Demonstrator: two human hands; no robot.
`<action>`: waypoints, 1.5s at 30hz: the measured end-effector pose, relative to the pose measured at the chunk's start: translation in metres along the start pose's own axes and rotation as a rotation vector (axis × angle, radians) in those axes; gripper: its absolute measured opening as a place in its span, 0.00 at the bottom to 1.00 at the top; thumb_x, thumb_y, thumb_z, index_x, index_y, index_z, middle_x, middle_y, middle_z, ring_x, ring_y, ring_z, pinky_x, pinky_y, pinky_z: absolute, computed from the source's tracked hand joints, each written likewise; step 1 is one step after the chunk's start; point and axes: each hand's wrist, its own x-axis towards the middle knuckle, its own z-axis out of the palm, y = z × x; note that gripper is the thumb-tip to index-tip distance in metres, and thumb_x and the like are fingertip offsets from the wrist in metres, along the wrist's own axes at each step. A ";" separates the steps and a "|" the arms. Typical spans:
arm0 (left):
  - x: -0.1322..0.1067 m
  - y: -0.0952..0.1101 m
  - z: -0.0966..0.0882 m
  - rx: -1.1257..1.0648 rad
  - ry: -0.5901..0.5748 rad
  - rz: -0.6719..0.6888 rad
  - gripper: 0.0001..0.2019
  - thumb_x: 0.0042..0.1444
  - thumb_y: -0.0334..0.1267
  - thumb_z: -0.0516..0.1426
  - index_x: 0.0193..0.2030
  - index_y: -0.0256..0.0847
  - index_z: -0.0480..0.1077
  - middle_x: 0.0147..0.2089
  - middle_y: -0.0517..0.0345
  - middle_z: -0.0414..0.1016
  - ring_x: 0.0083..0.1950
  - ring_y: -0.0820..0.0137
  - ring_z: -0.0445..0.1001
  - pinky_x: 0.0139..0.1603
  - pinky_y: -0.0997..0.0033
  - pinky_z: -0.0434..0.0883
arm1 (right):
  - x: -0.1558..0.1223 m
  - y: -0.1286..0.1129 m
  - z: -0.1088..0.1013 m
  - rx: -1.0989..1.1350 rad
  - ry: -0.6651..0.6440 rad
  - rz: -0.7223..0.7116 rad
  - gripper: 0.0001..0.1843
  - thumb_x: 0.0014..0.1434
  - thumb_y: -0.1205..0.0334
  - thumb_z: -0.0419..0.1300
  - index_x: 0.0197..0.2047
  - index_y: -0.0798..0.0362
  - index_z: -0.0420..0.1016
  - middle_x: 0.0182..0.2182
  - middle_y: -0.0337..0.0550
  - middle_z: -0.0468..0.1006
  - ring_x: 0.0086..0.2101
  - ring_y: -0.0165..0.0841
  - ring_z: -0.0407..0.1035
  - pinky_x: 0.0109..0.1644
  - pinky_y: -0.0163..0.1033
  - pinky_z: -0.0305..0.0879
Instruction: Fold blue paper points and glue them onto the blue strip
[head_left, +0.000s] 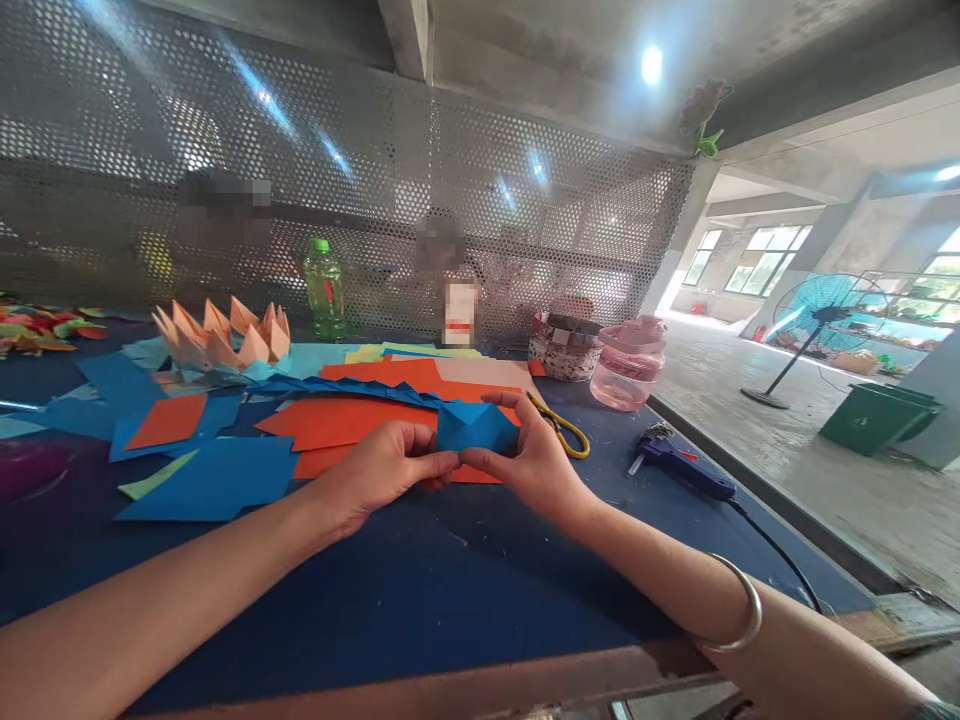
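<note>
A folded piece of blue paper (pixel 477 428) is held up between my two hands, just above the table's middle. My left hand (pixel 405 455) pinches its lower left corner between thumb and fingers. On the other side, my right hand (pixel 534 455) grips the right edge, thumb in front and fingers behind. Behind the hands lie orange sheets (pixel 322 422) and a row of folded blue paper pieces (pixel 360 388). Yellow-handled scissors (pixel 574 440) lie just past my right hand, their blades partly hidden by it.
A blue glue gun (pixel 682 465) with a cord lies at right. Blue sheets (pixel 210 480) and a peach folded-paper ring (pixel 221 335) are at left. A pink bottle (pixel 628 365), a round container (pixel 564 350) and a green bottle (pixel 324 290) stand before a perforated metal screen (pixel 360 150).
</note>
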 end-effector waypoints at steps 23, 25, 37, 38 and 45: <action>0.008 0.001 -0.018 -0.259 0.131 -0.048 0.09 0.45 0.42 0.64 0.28 0.39 0.73 0.28 0.59 0.76 0.32 0.70 0.75 0.39 0.70 0.71 | 0.000 0.003 0.001 0.012 -0.127 -0.140 0.25 0.55 0.65 0.57 0.55 0.50 0.54 0.25 0.32 0.71 0.25 0.27 0.65 0.32 0.34 0.62; 0.008 0.002 -0.017 -0.350 0.100 -0.073 0.09 0.46 0.41 0.64 0.30 0.39 0.72 0.30 0.59 0.78 0.33 0.70 0.76 0.41 0.68 0.72 | -0.003 0.000 0.001 -0.071 -0.166 -0.204 0.26 0.55 0.66 0.57 0.56 0.49 0.55 0.30 0.36 0.74 0.29 0.28 0.68 0.37 0.37 0.65; 0.007 0.005 -0.014 -0.437 0.099 -0.116 0.04 0.52 0.36 0.61 0.32 0.40 0.70 0.29 0.60 0.78 0.29 0.72 0.77 0.35 0.71 0.76 | 0.000 0.000 -0.005 -0.395 -0.092 -0.494 0.24 0.52 0.73 0.57 0.52 0.48 0.67 0.47 0.46 0.68 0.47 0.36 0.65 0.50 0.43 0.66; 0.007 0.004 -0.014 -0.440 0.096 -0.118 0.05 0.51 0.36 0.62 0.32 0.40 0.70 0.29 0.60 0.77 0.29 0.72 0.77 0.36 0.71 0.76 | 0.000 0.000 -0.004 -0.394 -0.082 -0.490 0.21 0.53 0.71 0.58 0.51 0.47 0.68 0.46 0.46 0.68 0.47 0.36 0.66 0.50 0.43 0.66; 0.005 0.004 -0.013 -0.405 0.039 -0.109 0.15 0.40 0.35 0.68 0.36 0.40 0.73 0.35 0.61 0.79 0.34 0.73 0.77 0.40 0.74 0.74 | 0.002 0.001 -0.005 -0.367 -0.062 -0.497 0.14 0.54 0.61 0.64 0.45 0.49 0.74 0.43 0.45 0.68 0.44 0.34 0.67 0.50 0.41 0.66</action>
